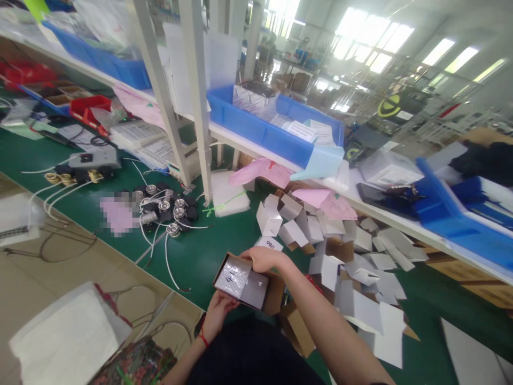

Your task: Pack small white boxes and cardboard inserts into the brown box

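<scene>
A small open cardboard box is tilted in front of my body, with its brown flap folded out to the right. Inside it lies a white packet under clear plastic, marked with handwriting, beside a plain grey-white piece. My left hand grips the near left edge of the box, a red string round the wrist. At the far edge my right hand is closed over the rim, its fingertips partly hidden. Just behind it is a white box marked with a handwritten number.
Many folded white cartons are heaped to the right on the green table. Metal fittings with white cables lie to the left. A shelf with a blue bin runs along the back, held by white posts.
</scene>
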